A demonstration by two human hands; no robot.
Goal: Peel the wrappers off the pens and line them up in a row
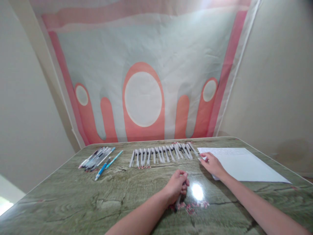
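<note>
My left hand (178,185) is closed above the middle front of the table. Out of the bottom of its fist pokes a clear pen (178,201) with a dark lower end; most of it is hidden by the fingers. Farther right, my right hand (212,165) pinches the near end of a clear pen (194,150) at the right end of a row. That row of clear and white pens (160,154), with black parts along them, lies side by side across the table. A white sheet of paper (246,166) lies partly under my right hand.
To the left lies a heap of mixed pens (97,158). Beside it are a blue and white pen (102,169) and a slim turquoise pen (114,159). The table (73,202) has a green wood-grain top, and a printed cloth (144,42) hangs behind it.
</note>
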